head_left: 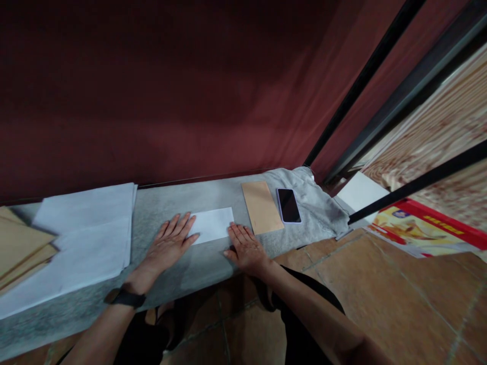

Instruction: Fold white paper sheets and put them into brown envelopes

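A white folded sheet of paper [211, 224] lies flat on the grey cloth-covered bench [160, 203] in front of me. On its left end rests my left hand [173, 241], palm down with the fingers spread. My right hand [247, 249] lies flat at the paper's right edge, fingers stretched out and close together. Just right of the paper is a brown envelope [262, 207]. At the far left, a stack of large white sheets [91, 228] sits with several brown envelopes [23, 243] on top.
A phone [289, 206] with a dark screen lies right of the single envelope. Black metal bars [357, 86] stand at the bench's right end. A red and yellow box [426, 228] and a white panel [361, 191] are on the tiled floor's side. A dark red wall [171, 101] rises behind.
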A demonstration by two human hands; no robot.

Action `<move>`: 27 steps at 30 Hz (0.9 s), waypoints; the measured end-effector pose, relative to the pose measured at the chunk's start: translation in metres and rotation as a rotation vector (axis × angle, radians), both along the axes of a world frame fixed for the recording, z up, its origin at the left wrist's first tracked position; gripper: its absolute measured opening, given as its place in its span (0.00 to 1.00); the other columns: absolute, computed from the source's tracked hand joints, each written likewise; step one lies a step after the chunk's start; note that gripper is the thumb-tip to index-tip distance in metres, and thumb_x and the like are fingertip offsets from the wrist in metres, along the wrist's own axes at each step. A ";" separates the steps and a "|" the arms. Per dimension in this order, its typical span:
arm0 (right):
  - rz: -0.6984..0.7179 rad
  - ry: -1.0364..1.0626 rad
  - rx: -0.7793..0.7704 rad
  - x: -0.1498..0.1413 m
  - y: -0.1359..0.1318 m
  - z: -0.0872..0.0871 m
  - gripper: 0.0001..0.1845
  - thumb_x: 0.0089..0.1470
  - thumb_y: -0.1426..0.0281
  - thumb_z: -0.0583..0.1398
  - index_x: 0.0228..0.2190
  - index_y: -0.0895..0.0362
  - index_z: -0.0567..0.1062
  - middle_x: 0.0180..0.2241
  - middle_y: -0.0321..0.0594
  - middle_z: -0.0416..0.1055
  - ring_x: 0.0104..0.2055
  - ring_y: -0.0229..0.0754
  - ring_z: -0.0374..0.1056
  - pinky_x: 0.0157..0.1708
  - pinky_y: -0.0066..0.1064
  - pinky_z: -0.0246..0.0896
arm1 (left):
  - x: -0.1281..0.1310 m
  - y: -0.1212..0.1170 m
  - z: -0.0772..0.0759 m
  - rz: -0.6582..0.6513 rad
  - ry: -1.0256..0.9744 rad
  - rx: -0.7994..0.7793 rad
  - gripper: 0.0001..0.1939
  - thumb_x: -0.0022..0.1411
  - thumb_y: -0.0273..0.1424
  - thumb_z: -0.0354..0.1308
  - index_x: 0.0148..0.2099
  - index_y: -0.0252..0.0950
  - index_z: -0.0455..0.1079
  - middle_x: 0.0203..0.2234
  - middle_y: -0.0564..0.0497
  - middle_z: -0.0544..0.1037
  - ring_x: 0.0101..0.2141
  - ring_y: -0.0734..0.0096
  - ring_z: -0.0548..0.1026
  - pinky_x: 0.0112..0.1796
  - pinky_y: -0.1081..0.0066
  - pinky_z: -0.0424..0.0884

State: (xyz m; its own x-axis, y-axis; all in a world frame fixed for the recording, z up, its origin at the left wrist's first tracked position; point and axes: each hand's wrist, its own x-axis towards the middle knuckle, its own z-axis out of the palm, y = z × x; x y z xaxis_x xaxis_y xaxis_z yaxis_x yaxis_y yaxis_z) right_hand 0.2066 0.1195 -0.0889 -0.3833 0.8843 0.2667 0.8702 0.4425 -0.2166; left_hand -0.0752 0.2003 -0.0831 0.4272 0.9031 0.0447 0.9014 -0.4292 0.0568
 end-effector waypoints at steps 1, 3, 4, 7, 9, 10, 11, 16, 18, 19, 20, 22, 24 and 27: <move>-0.006 -0.004 -0.006 0.001 0.000 0.000 0.38 0.69 0.54 0.54 0.68 0.66 0.57 0.69 0.55 0.54 0.72 0.50 0.50 0.70 0.46 0.46 | -0.001 0.000 0.000 0.001 -0.003 0.003 0.35 0.71 0.48 0.39 0.73 0.39 0.53 0.71 0.47 0.57 0.71 0.54 0.49 0.67 0.49 0.48; -0.009 -0.010 -0.014 0.001 0.000 -0.001 0.38 0.69 0.54 0.53 0.68 0.67 0.56 0.69 0.55 0.54 0.72 0.50 0.49 0.71 0.46 0.46 | -0.001 0.000 0.001 0.014 -0.008 0.007 0.33 0.71 0.46 0.38 0.73 0.39 0.53 0.71 0.47 0.57 0.71 0.55 0.50 0.67 0.49 0.50; -0.011 -0.011 -0.017 0.002 0.000 -0.001 0.38 0.69 0.54 0.53 0.68 0.67 0.56 0.69 0.55 0.53 0.72 0.50 0.49 0.71 0.46 0.46 | -0.001 0.000 0.002 0.026 -0.008 0.006 0.33 0.72 0.45 0.38 0.73 0.39 0.53 0.71 0.47 0.57 0.71 0.55 0.50 0.67 0.49 0.50; -0.011 -0.007 -0.027 0.002 0.000 0.000 0.39 0.69 0.53 0.52 0.68 0.68 0.57 0.70 0.55 0.53 0.72 0.50 0.49 0.71 0.45 0.45 | 0.002 -0.001 0.005 0.084 -0.005 0.006 0.32 0.72 0.43 0.36 0.73 0.38 0.54 0.71 0.45 0.56 0.71 0.53 0.50 0.67 0.48 0.50; -0.011 -0.002 -0.033 0.002 0.000 0.001 0.39 0.69 0.53 0.52 0.68 0.68 0.57 0.69 0.56 0.54 0.72 0.50 0.49 0.71 0.45 0.44 | 0.007 -0.003 0.007 0.119 -0.025 0.031 0.32 0.73 0.43 0.35 0.72 0.35 0.56 0.72 0.42 0.54 0.71 0.50 0.51 0.67 0.47 0.50; -0.011 0.000 -0.035 0.002 0.000 0.001 0.38 0.69 0.53 0.52 0.68 0.68 0.58 0.69 0.55 0.54 0.72 0.50 0.50 0.71 0.45 0.45 | 0.012 -0.004 0.008 0.119 -0.047 0.045 0.32 0.73 0.43 0.35 0.72 0.32 0.56 0.72 0.39 0.53 0.71 0.49 0.51 0.67 0.47 0.50; -0.013 0.002 -0.035 0.002 0.000 0.001 0.38 0.69 0.53 0.53 0.68 0.67 0.58 0.69 0.55 0.54 0.72 0.50 0.50 0.71 0.46 0.45 | 0.018 -0.007 0.008 0.100 -0.074 0.055 0.33 0.73 0.43 0.35 0.71 0.31 0.56 0.72 0.38 0.53 0.71 0.49 0.51 0.67 0.48 0.51; -0.026 -0.006 -0.028 0.001 0.000 0.002 0.34 0.70 0.57 0.52 0.67 0.66 0.59 0.69 0.53 0.54 0.71 0.50 0.52 0.70 0.46 0.46 | 0.058 -0.029 0.004 -0.185 -0.163 0.004 0.32 0.74 0.44 0.35 0.73 0.34 0.51 0.71 0.43 0.56 0.70 0.61 0.53 0.68 0.55 0.53; -0.022 -0.017 -0.028 0.001 0.000 0.004 0.34 0.69 0.58 0.53 0.67 0.65 0.59 0.69 0.53 0.54 0.71 0.50 0.52 0.70 0.45 0.46 | 0.070 -0.038 0.000 -0.246 -0.156 0.001 0.32 0.75 0.44 0.36 0.73 0.35 0.51 0.71 0.44 0.56 0.70 0.62 0.53 0.68 0.56 0.51; -0.023 -0.023 -0.032 0.001 0.000 0.005 0.34 0.69 0.58 0.53 0.67 0.65 0.59 0.69 0.52 0.54 0.71 0.49 0.51 0.70 0.45 0.46 | 0.074 -0.041 -0.001 -0.262 -0.148 0.006 0.32 0.74 0.44 0.37 0.73 0.35 0.51 0.71 0.44 0.56 0.71 0.62 0.52 0.69 0.55 0.50; -0.026 -0.028 -0.036 0.001 0.000 0.006 0.34 0.69 0.58 0.54 0.67 0.64 0.59 0.69 0.52 0.54 0.71 0.49 0.51 0.70 0.45 0.46 | 0.075 -0.044 -0.002 -0.271 -0.138 0.011 0.32 0.74 0.45 0.37 0.73 0.36 0.52 0.72 0.44 0.56 0.71 0.62 0.52 0.69 0.55 0.49; -0.033 -0.034 -0.048 0.001 0.000 0.007 0.33 0.69 0.59 0.54 0.67 0.65 0.60 0.69 0.52 0.54 0.71 0.49 0.51 0.71 0.44 0.46 | 0.075 -0.045 -0.003 -0.273 -0.121 0.017 0.32 0.74 0.45 0.38 0.73 0.37 0.53 0.72 0.45 0.55 0.71 0.62 0.51 0.69 0.55 0.48; -0.037 -0.037 -0.059 0.001 0.001 0.007 0.33 0.69 0.60 0.54 0.67 0.64 0.60 0.70 0.51 0.54 0.71 0.48 0.51 0.71 0.44 0.46 | 0.072 -0.044 -0.004 -0.246 -0.113 0.020 0.32 0.74 0.45 0.38 0.73 0.37 0.53 0.72 0.45 0.55 0.71 0.61 0.51 0.69 0.55 0.49; -0.050 -0.031 -0.065 0.000 0.001 0.004 0.33 0.68 0.60 0.54 0.68 0.62 0.59 0.69 0.51 0.54 0.71 0.49 0.52 0.71 0.44 0.46 | 0.065 -0.041 -0.005 -0.163 -0.113 0.028 0.33 0.74 0.45 0.37 0.73 0.35 0.52 0.72 0.43 0.55 0.71 0.61 0.51 0.69 0.54 0.50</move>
State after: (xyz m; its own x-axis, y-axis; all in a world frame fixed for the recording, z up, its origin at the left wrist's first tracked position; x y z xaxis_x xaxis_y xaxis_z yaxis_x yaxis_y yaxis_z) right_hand 0.2067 0.1209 -0.0846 -0.3455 0.9176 0.1964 0.8976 0.3842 -0.2160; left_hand -0.0100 0.1597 -0.0886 0.5582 0.8202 0.1251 0.8086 -0.5716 0.1396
